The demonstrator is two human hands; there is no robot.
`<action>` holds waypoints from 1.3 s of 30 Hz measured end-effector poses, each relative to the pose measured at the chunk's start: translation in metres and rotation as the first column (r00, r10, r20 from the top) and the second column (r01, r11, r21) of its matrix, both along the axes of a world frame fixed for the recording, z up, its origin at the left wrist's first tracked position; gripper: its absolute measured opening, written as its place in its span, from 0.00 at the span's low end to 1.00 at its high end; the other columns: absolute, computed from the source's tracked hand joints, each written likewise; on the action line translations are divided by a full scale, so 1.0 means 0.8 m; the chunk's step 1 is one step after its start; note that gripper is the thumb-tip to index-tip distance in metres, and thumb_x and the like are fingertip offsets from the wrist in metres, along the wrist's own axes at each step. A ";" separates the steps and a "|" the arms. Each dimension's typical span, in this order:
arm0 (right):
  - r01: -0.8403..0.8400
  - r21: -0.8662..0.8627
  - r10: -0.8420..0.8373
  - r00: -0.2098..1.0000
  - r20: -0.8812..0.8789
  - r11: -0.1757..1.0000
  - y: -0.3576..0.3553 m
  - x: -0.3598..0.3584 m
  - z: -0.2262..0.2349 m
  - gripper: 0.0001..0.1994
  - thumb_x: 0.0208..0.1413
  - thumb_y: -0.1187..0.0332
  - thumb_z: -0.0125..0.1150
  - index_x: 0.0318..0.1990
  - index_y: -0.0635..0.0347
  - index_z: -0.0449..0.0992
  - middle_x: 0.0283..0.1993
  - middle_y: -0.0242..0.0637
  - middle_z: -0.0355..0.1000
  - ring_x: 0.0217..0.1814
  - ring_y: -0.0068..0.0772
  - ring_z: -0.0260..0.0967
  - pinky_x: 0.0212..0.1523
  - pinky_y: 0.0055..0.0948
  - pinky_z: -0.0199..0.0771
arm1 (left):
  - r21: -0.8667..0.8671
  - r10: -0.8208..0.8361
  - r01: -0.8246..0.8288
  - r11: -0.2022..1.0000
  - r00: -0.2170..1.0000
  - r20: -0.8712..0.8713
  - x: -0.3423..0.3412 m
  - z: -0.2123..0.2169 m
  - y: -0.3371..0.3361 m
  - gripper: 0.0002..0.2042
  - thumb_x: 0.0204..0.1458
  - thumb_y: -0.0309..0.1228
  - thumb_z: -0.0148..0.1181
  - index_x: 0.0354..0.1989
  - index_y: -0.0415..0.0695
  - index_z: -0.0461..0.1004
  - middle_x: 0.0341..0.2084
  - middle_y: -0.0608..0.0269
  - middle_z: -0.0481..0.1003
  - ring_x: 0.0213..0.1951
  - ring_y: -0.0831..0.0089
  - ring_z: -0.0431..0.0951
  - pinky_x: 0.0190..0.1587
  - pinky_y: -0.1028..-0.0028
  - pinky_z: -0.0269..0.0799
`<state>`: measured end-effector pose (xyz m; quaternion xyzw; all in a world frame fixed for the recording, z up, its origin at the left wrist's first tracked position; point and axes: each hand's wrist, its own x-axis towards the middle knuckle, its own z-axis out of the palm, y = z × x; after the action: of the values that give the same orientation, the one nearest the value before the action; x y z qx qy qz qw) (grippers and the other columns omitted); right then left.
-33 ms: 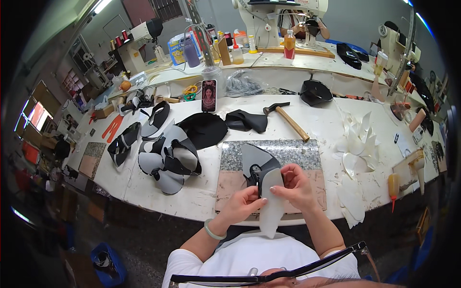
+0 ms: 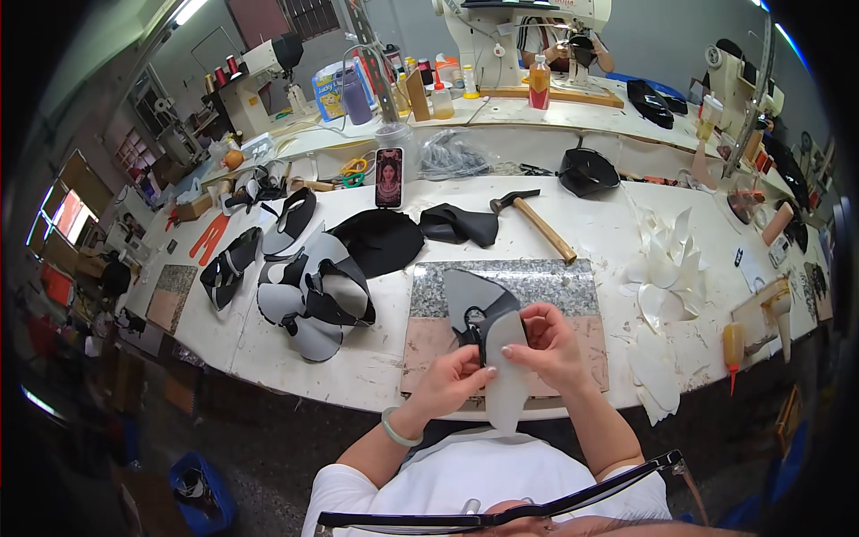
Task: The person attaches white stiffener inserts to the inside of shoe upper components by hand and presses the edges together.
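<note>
Over the work board I hold a grey-and-black shoe upper (image 2: 472, 288) together with a pale, tongue-shaped piece (image 2: 506, 394). My left hand (image 2: 452, 378) pinches their left edge, thumb on the pale piece. On the other side my right hand (image 2: 550, 351) grips the black-edged right side, its thumb flat on the pale face and its fingers behind. Both hands are closed on the work; the fingers behind it are partly hidden. Below the hands the pale piece hangs down toward my white shirt.
Beneath the work lies a speckled stone slab (image 2: 564, 285) with a tan board (image 2: 586, 349). A hammer (image 2: 544, 231) rests beyond it. More shoe uppers (image 2: 309, 291) are heaped left, white cut pieces (image 2: 667, 304) right. A phone (image 2: 388, 179) stands behind; across the bench someone works at a sewing machine (image 2: 483, 45).
The shoe upper and pale piece have tilted slightly, the upper's far tip shifting left and the pale lower end moving up and right. Both hands keep their hold.
</note>
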<state>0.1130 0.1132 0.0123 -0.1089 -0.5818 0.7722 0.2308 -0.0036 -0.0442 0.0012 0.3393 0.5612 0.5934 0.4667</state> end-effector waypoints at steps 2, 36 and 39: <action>0.009 -0.007 -0.009 1.000 0.017 1.000 -0.003 -0.004 0.006 0.23 0.46 0.78 0.65 0.49 0.63 0.61 0.40 0.35 0.69 0.40 0.20 0.69 0.40 0.18 0.72 | 0.141 0.151 -0.140 0.980 0.986 -0.075 0.001 -0.001 0.004 0.11 0.55 0.24 0.55 0.45 0.34 0.69 0.35 0.63 0.76 0.35 0.82 0.75 0.37 0.83 0.71; 0.254 0.480 -0.392 0.896 0.211 0.840 0.016 -0.040 0.000 0.14 0.46 0.64 0.67 0.23 0.62 0.68 0.18 0.29 0.68 0.19 0.13 0.59 0.19 0.19 0.60 | 0.125 0.265 -0.292 0.948 0.944 0.196 -0.038 0.000 0.074 0.05 0.57 0.29 0.54 0.36 0.40 0.72 0.28 0.69 0.75 0.29 0.85 0.74 0.33 0.83 0.72; 0.290 0.545 -0.449 0.874 0.183 0.787 0.016 -0.045 0.004 0.15 0.45 0.64 0.66 0.22 0.62 0.67 0.16 0.30 0.66 0.18 0.17 0.58 0.18 0.21 0.60 | 0.121 0.260 -0.315 0.941 0.905 0.337 -0.037 0.007 0.077 0.08 0.57 0.30 0.54 0.40 0.39 0.72 0.28 0.72 0.75 0.29 0.87 0.73 0.35 0.84 0.72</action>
<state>0.0768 0.1260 0.0159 -0.2754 -0.7569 0.5066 0.3075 -0.0334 0.0176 0.0071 0.1922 0.4698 0.7487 0.4265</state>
